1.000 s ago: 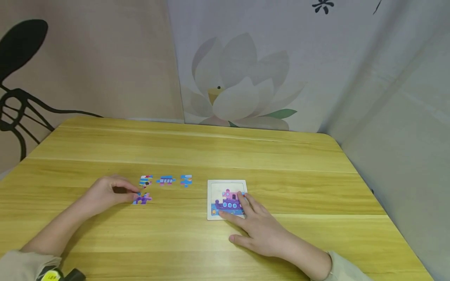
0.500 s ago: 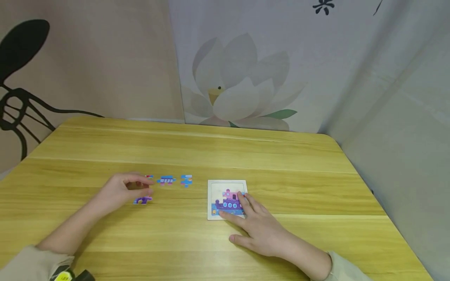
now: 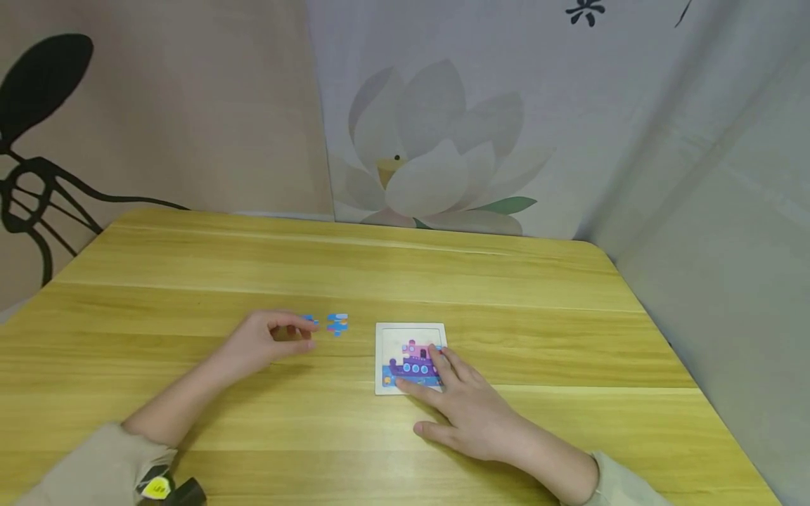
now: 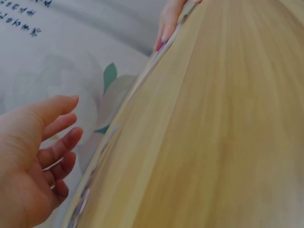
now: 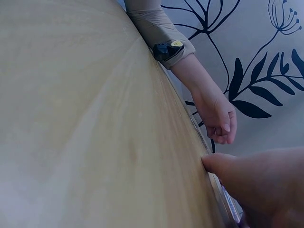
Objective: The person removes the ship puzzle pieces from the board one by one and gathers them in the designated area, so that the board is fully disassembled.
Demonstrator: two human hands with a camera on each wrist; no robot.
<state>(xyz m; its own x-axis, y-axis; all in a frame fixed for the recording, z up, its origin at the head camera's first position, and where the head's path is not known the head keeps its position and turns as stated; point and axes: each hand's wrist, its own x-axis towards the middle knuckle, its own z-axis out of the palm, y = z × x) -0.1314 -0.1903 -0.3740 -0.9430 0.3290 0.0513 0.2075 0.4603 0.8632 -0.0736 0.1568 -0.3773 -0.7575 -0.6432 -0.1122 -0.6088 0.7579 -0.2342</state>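
Wooden table: puzzle board, loose pieces.
Left hand half-curled, holding nothing, near pieces; right hand outspread on board.

No words can be read for certain. Black Chinese characters stand on the pale lotus-printed backdrop: the left wrist view shows parts of several lines, tilted and too blurred to make out; the head view shows one, cut by the top edge, and a slanting stroke. A yellow label on the left sleeve's black device carries marks too small to read.
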